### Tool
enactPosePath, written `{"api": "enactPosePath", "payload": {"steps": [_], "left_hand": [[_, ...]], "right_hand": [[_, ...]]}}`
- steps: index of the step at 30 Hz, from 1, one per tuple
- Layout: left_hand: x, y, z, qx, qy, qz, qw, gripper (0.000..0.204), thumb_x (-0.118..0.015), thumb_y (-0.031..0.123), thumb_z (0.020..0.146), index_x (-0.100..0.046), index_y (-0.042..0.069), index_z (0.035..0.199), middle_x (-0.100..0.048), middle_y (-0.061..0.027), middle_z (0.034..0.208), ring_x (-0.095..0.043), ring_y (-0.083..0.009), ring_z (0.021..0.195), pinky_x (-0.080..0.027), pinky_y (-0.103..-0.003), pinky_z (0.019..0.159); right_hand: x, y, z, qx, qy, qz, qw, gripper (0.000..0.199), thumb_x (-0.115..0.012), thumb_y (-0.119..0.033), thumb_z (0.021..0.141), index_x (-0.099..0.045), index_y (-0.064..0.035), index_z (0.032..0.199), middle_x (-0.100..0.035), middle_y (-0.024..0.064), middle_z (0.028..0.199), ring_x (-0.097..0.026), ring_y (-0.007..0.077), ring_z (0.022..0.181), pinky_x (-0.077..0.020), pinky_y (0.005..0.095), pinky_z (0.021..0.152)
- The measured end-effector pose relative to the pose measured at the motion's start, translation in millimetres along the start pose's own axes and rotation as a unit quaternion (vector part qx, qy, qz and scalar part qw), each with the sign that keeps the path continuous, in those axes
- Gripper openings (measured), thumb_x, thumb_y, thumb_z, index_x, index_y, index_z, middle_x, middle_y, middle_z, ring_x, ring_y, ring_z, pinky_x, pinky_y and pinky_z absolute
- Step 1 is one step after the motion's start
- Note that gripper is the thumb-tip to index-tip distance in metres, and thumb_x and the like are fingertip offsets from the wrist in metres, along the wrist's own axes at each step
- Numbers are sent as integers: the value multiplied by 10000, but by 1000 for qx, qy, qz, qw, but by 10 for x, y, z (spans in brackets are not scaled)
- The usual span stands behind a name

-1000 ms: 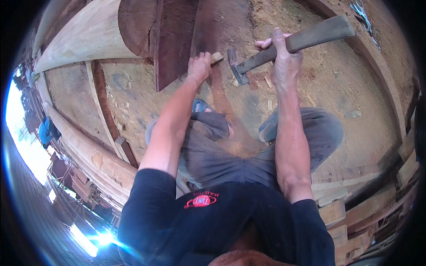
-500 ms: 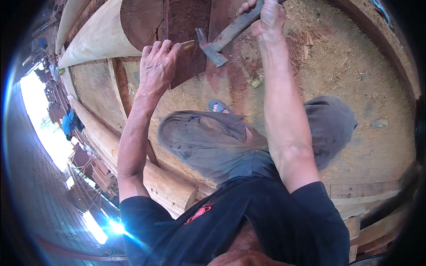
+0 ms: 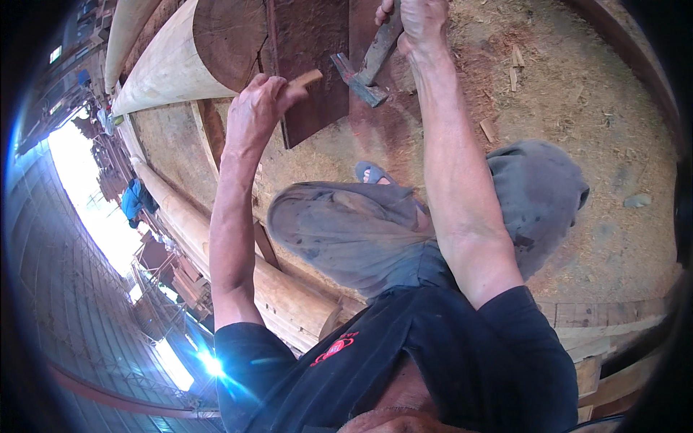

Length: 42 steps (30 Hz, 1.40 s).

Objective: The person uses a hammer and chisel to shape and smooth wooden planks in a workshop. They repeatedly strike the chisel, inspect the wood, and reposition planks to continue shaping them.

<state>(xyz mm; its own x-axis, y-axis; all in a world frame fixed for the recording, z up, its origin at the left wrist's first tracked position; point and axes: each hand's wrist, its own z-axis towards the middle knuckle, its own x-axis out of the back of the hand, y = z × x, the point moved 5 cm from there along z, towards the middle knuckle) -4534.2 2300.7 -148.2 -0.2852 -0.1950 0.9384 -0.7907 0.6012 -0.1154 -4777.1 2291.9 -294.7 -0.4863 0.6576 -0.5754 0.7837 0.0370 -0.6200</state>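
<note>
A small light wooden piece [image 3: 309, 77] sticks out from the fingers of my left hand [image 3: 254, 112], closed around it beside the end of a big log [image 3: 229, 43]. Below and right of that log end stands a dark reddish-brown board [image 3: 317, 108]; the wooden piece shows in front of its face, and I cannot tell whether they touch. My right hand [image 3: 424, 25] grips the wooden handle of a hammer [image 3: 368, 90] near the upper edge. Its metal head hangs just right of the board, apart from my left hand.
Pale logs [image 3: 170, 68] lie at the upper left, and another long log [image 3: 281, 292] runs beside my left arm. Wood chips [image 3: 516, 58] and sawdust cover the ground. A sandalled foot [image 3: 374, 173] is below the board. A person in blue [image 3: 132, 198] bends over farther left.
The hammer's handle stands steeper, and its head has shifted a little to the right. The wooden piece in my left hand shows more fully. The whole view has shifted slightly.
</note>
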Motion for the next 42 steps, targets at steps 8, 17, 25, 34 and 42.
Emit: {"api": "enactPosePath", "payload": {"steps": [8, 17, 25, 34, 42], "left_hand": [[60, 86, 56, 44, -62, 17, 997, 337, -768, 296, 913, -651, 46, 1107, -639, -158, 1120, -700, -378, 957, -584, -487, 814], [30, 97, -43, -5, -19, 47, 999, 320, -779, 151, 866, -686, 68, 1161, -621, -109, 1026, -640, -326, 1019, -535, -446, 888], [130, 65, 67, -115, 50, 109, 986, 178, -749, 204, 858, -687, 131, 1007, -601, -44, 969, -586, -261, 994, -436, -447, 913], [80, -20, 118, -120, 62, 89, 987, 190, -746, 206, 875, -688, 129, 1039, -612, -47, 999, -593, -269, 1019, -427, -447, 971], [46, -55, 84, -94, 83, 81, 989, 235, -781, 219, 845, -685, 127, 1040, -616, -49, 989, -597, -268, 1032, -434, -436, 963]], "right_hand": [[-196, 112, 3, -42, -51, 45, 997, 413, -798, -454, 917, -618, -118, 759, -570, 33, 520, -557, 166, 410, -453, 320, 399], [-342, 409, 148, -69, -40, 123, 989, 433, -800, -446, 918, -591, -129, 710, -560, 28, 530, -562, 178, 414, -469, 332, 402], [-388, 404, 89, -17, 42, 149, 988, 476, -805, -417, 917, -547, -140, 628, -541, 27, 527, -573, 181, 433, -489, 340, 424], [-401, 267, 85, 13, 42, 210, 977, 385, -779, -397, 940, -587, -93, 803, -572, 40, 625, -624, 188, 543, -550, 343, 512], [-481, -421, 785, -30, -160, 249, 955, 323, -684, -391, 1008, -537, -150, 851, -550, -7, 654, -603, 164, 583, -559, 354, 551]]}}
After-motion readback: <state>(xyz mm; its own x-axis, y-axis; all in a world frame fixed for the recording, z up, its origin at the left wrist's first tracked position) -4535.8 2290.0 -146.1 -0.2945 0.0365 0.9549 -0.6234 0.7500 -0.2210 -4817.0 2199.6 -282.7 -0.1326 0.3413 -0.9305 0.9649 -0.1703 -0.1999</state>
